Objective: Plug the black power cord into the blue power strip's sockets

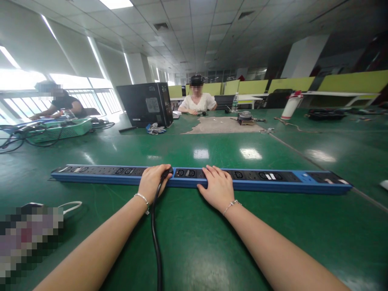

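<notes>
A long blue power strip point(188, 183) with a black socket face lies across the green table in front of me. My left hand point(154, 179) is closed round a black plug point(166, 173) at the strip's middle; whether its pins sit in a socket is hidden. From the plug a black power cable point(156, 242) runs down toward me, out of the frame's lower edge. Just right of the middle, my right hand point(218, 186) rests on the strip with its fingers stretched over the top face and the thumb along the near edge.
A black computer case point(145, 105) stands at the back left, with gloves point(156, 129) by it. Left of it lies a green basket point(60, 131) with cables. A white bottle point(292, 106) stands back right. Two people sit beyond. A blurred-out object point(30, 238) is near left.
</notes>
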Available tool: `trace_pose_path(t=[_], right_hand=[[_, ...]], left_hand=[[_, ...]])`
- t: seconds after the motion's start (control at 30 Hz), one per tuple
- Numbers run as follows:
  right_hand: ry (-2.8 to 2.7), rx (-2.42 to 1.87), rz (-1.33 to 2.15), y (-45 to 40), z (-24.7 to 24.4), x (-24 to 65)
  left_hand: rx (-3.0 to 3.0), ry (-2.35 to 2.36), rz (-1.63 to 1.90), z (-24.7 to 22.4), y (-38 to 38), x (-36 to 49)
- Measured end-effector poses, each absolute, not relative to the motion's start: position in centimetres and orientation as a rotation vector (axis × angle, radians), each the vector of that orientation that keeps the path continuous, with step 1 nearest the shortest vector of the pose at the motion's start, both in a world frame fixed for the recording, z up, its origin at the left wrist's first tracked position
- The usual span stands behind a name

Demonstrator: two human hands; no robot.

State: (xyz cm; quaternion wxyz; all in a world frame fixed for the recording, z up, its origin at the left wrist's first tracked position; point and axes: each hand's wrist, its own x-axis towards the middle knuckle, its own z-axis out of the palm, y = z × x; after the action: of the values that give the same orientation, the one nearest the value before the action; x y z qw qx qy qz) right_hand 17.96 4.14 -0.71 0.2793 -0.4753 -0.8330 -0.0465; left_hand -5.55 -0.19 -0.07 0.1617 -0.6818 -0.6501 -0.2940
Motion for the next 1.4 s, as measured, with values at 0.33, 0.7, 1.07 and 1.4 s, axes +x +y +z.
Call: trace_pose_path(t=[0.33, 0.7, 1.07, 1.4], right_hand=[[-2.216, -1.347, -0.186, 6.6, 0.8, 21.4], [-2.051, -1.494, -0.254, 7.3, 0.2, 21.2], [-2.071, -1.520, -0.182, 7.2, 0.5, 21.2], [-2.075, -1.511, -0.129, 7.2, 0.7, 21.2]], left_hand=[[-1.988, -1.873, -1.152, -0.7, 0.2, -5.4], [-2.108, -1.999, -1.266, 3.6, 0.9, 2.0], [-2.174, -2.048, -0.883, 3.0, 3.3, 5.0], [-2.129, -1.923, -0.569, 3.2, 2.4, 4.9]])
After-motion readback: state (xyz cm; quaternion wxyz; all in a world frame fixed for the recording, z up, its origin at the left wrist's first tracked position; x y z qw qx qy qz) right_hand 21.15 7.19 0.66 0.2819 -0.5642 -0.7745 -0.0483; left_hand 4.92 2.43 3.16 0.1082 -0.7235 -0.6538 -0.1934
